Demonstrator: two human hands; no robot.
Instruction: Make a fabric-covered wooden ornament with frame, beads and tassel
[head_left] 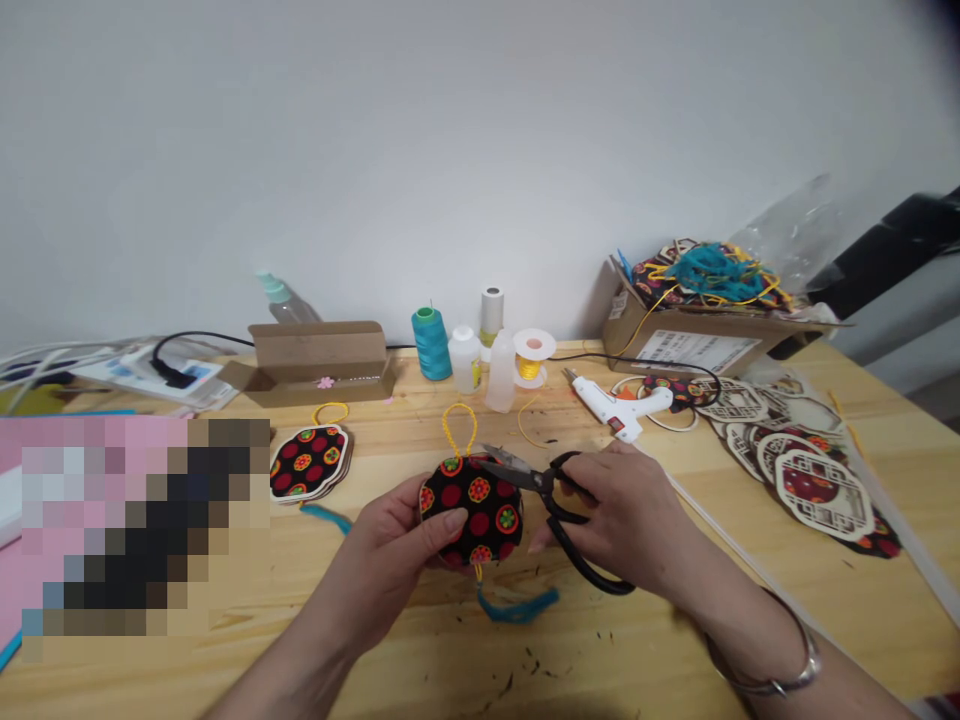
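Note:
My left hand (390,545) grips a round fabric ornament (472,510), black with red and yellow flowers. A yellow cord loop sticks out of its top and a teal tassel (517,603) hangs from its bottom onto the wooden table (420,640). My right hand (630,515) holds black-handled scissors (544,490) with fingers through the loops. The blades point left and lie over the ornament's upper right edge.
A stack of similar ornaments (309,460) lies to the left. Behind are a cardboard box (319,360), a teal thread spool (431,343), white bottles (465,358), a yellow cord reel (531,358), a glue gun (619,405), a box of scraps (697,300) and cut-out wooden frames (814,475).

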